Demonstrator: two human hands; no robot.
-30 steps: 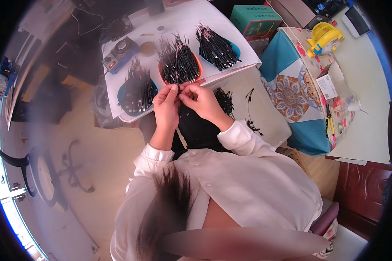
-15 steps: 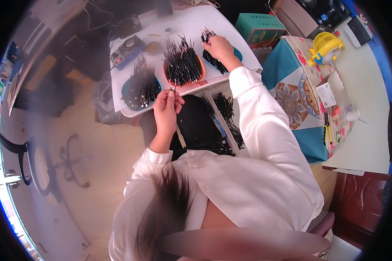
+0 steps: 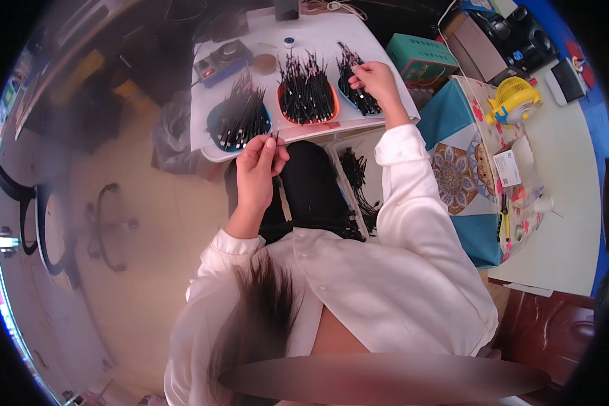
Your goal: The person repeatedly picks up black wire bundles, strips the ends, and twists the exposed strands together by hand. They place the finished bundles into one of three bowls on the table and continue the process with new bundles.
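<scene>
My left hand [image 3: 262, 157] is raised in front of me, pinching a thin black cable piece between thumb and fingers, just below the left blue tray [image 3: 213, 124]. My right hand [image 3: 374, 79] reaches far over the right blue tray [image 3: 343, 93] and holds a black cable piece [image 3: 345, 51] above its pile. An orange tray [image 3: 331, 114] full of black cable pieces sits between the two blue ones. All three stand on a white table [image 3: 203, 95].
A small grey device with a red knob [image 3: 223, 59] and a round tin [image 3: 264, 63] sit behind the trays. More black cables lie on a sheet [image 3: 356, 177] near my lap. To the right are a green box [image 3: 426, 61], a patterned cloth [image 3: 464, 169] and a yellow fan [image 3: 514, 101].
My hands were together over the orange tray; my right hand has since reached out to the right blue tray and taken a piece. My left hand has stayed near me with its piece.
</scene>
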